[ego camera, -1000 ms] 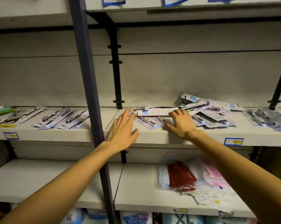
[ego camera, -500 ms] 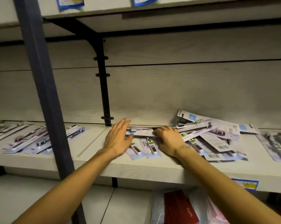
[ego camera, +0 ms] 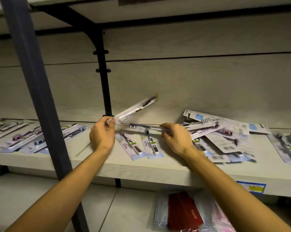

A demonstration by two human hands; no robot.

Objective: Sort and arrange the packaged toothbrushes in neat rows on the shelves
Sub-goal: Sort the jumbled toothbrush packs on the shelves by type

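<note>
My left hand (ego camera: 102, 135) is pinched on one end of a white carded toothbrush pack (ego camera: 134, 109), raised off the pale grey shelf board (ego camera: 141, 169) and tilted up toward the back wall. My right hand (ego camera: 177, 138) is clamped on a second, dark-handled toothbrush pack (ego camera: 144, 126), level above the board. Two blue-backed packs (ego camera: 141, 144) lie side by side on the board between my hands. A loose pile of packs (ego camera: 221, 136) lies on the board to their right.

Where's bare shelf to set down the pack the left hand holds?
Bare strip beneath the left hand, between the blue post and the two flat packs; also the front edge ahead of them. Crowded: the pile beyond the right hand.
</note>
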